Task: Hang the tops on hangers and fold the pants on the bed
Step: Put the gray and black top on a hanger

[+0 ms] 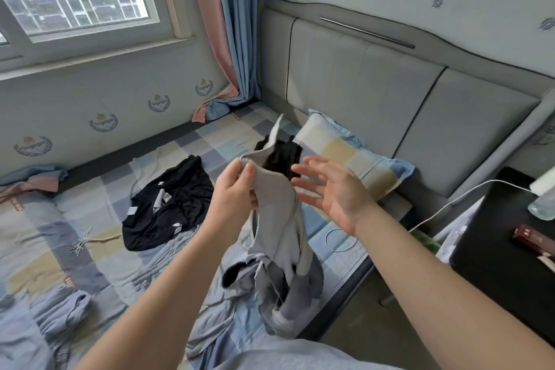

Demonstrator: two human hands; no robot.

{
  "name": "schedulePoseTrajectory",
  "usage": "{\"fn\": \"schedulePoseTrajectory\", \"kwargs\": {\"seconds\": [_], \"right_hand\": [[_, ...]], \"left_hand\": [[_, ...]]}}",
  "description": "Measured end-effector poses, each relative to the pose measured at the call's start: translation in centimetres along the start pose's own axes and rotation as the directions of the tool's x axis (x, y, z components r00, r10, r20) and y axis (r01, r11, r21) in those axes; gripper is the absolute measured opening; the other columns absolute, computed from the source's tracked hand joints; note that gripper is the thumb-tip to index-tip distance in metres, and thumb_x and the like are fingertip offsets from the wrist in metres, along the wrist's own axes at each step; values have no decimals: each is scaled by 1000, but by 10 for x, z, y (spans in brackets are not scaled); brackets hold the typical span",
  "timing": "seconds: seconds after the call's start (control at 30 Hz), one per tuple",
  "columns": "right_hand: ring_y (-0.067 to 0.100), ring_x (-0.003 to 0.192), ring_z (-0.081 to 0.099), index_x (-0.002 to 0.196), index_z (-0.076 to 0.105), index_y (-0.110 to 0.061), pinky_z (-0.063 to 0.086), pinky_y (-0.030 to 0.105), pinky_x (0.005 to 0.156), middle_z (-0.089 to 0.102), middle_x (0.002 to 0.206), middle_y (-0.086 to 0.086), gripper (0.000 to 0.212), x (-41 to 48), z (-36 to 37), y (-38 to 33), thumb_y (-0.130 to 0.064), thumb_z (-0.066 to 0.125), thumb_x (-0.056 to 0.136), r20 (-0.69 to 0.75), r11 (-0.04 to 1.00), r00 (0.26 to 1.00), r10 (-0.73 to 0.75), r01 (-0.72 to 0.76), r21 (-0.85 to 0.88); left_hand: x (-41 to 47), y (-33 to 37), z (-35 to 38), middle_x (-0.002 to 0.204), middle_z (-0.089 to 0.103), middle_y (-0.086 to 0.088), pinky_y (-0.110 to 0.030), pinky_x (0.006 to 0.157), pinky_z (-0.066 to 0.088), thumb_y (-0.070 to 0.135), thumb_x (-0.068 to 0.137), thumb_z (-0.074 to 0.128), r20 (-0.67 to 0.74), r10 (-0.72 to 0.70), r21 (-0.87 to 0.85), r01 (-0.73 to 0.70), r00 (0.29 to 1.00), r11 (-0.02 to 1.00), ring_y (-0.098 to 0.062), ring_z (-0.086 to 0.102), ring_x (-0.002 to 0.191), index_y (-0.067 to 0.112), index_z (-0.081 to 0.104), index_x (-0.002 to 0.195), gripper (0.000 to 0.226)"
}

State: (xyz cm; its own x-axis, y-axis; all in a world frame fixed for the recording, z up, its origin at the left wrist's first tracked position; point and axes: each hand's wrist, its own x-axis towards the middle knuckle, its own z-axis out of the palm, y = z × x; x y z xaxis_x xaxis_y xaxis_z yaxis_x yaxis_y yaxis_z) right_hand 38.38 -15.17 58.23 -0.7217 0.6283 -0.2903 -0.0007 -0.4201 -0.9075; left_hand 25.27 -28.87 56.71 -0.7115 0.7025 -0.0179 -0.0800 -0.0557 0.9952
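My left hand (pixel 237 189) pinches the top edge of a grey garment (pixel 280 219) and lifts it above the bed; its lower part bunches on the checked sheet (pixel 90 249). Just right of the cloth, my right hand (pixel 333 189) is spread with straight fingers and holds nothing. A black garment with white marks (pixel 168 204) lies crumpled on the bed to the left. Another dark garment (pixel 282 156) sits behind the grey one, near the pillow, partly hidden.
A checked pillow (pixel 354 159) leans at the padded headboard (pixel 390 93). A dark bedside table (pixel 504 237) at the right holds a red box (pixel 531 237) and a bottle (pixel 543 207); a white cable (pixel 450 204) runs over it. Blue cloth (pixel 45 318) lies bunched at the lower left.
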Motion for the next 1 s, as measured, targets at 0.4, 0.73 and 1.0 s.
{"fn": "schedulePoseTrajectory", "kwargs": {"seconds": [0.4, 0.73, 1.0], "right_hand": [[20, 66, 42, 79, 46, -3, 29, 35, 62, 45, 72, 10, 17, 16, -4, 87, -13, 54, 91, 31, 629, 1000, -5, 27, -777], [37, 76, 63, 86, 66, 4, 46, 38, 67, 68, 87, 25, 26, 28, -29, 57, -19, 62, 97, -173, 801, 977, -123, -6, -599], [26, 88, 68, 87, 73, -5, 54, 59, 92, 74, 96, 20, 17, 23, -9, 5, -19, 67, 95, -183, 906, 945, -270, 185, -381]], "left_hand": [[8, 54, 7, 89, 69, -11, -51, 80, 61, 22, 108, 42, 20, 73, -315, -63, 997, 947, -26, 72, 82, 13, 57, 91, 23], [27, 8, -23, 121, 71, 5, -41, 99, 51, 32, 99, 61, -19, -52, 3, 52, 998, 999, -12, 66, 114, 30, 65, 114, 15], [-5, -44, -3, 124, 65, 10, -15, 73, 52, 44, 76, 81, 232, -275, 294, 203, 933, 934, -1, 68, 100, 32, 55, 125, 57]]}}
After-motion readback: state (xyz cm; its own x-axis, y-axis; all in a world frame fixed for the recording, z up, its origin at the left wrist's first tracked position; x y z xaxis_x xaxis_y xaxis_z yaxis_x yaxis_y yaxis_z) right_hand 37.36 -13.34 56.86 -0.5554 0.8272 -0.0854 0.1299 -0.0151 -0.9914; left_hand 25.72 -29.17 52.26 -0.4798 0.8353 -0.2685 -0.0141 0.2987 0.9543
